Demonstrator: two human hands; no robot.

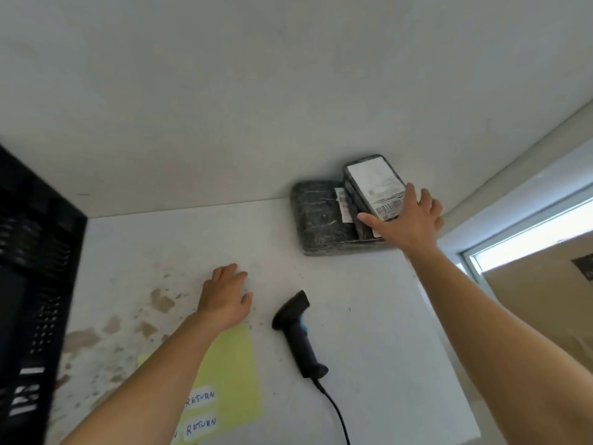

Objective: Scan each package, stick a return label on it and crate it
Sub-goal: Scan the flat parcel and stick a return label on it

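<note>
Right hand [406, 220] was stretched to the far right corner of the white table [369, 300], fingers spread and laid on the near end of the top package [373, 184], thumb against its left edge. Whether the fingers curled under the parcel could not be told. That package, dark-wrapped, carried a white shipping label [377, 187] with a barcode, and leaned tilted on a larger dark package [321, 216] lying flat against the wall [256, 91]. A smaller slip with print showed on the lower parcel, just left of the top one.

Left hand [224, 297] rested palm down on the table, fingers loosely together and straight, holding nothing. It sat just beyond the far edge of a yellow backing sheet [234, 374], the forearm crossing that sheet. Two white stickers lettered RETURN [200, 412] remained on the sheet's near part.

Black handheld barcode scanner [296, 332] lay on the table between the two arms, head pointing away, cable [337, 415] trailing toward the near edge. It was untouched by either hand.

Black slotted plastic crate [32, 284] stood at the left edge of the table, blurred; contents could not be seen.
</note>
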